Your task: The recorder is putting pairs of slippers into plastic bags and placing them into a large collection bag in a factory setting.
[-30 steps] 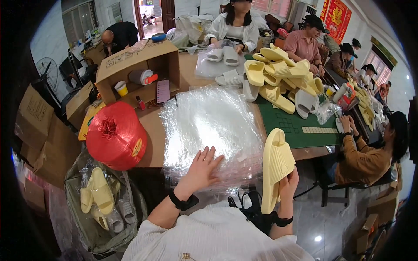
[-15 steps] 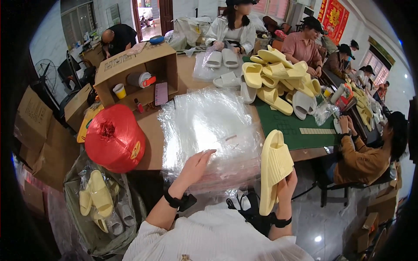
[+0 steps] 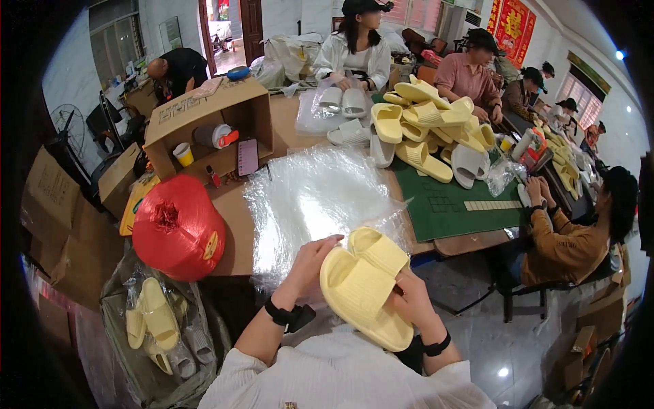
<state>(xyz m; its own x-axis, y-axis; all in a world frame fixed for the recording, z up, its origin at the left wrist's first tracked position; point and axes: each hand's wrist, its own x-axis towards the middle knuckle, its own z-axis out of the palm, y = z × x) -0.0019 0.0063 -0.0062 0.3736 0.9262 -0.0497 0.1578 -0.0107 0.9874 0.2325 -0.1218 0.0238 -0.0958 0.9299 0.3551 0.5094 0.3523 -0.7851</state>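
Two yellow slide slippers (image 3: 361,300), apparently laid together, are tilted in front of my chest, with an insole and a ribbed strap showing. My right hand (image 3: 413,297) grips them from the right, its fingers at the strap. Just left of them, my left hand (image 3: 315,262) reaches over a stack of clear plastic bags (image 3: 306,198), its visible fingers stretched out. The slippers cover part of that hand, so whether it touches them is unclear.
A red twine roll (image 3: 178,228) and a cardboard box (image 3: 211,123) stand to the left. A yellow and grey slipper pile (image 3: 432,129) lies on the green mat (image 3: 443,218). Bagged slippers fill a sack (image 3: 163,327) lower left. Co-workers sit across and to the right.
My right hand has brought the yellow slippers leftward to the front of the bag stack and turned them so an insole shows. My left hand stays at the bags, now partly behind the slippers.
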